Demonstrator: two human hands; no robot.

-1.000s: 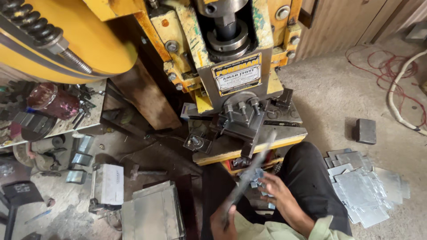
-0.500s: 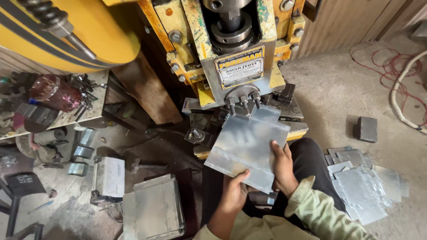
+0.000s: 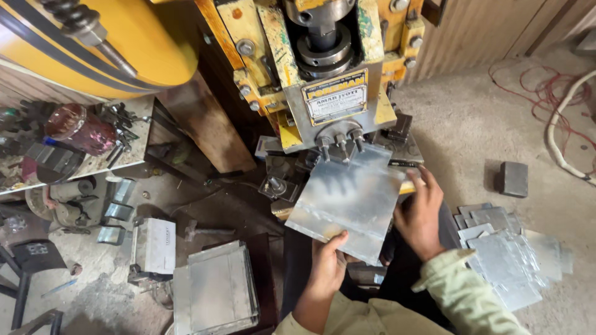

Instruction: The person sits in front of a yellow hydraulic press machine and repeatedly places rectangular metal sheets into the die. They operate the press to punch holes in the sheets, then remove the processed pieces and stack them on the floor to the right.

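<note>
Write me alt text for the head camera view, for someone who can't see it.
Two bare hands hold a flat metal sheet under the punches of a yellow press machine: the left hand grips its near edge, the right hand its right edge. Stacks of cut sheets lie on the floor at left, with loose ones at right.

Dusty concrete floor (image 3: 472, 124), corrugated wall (image 3: 490, 31)
</note>
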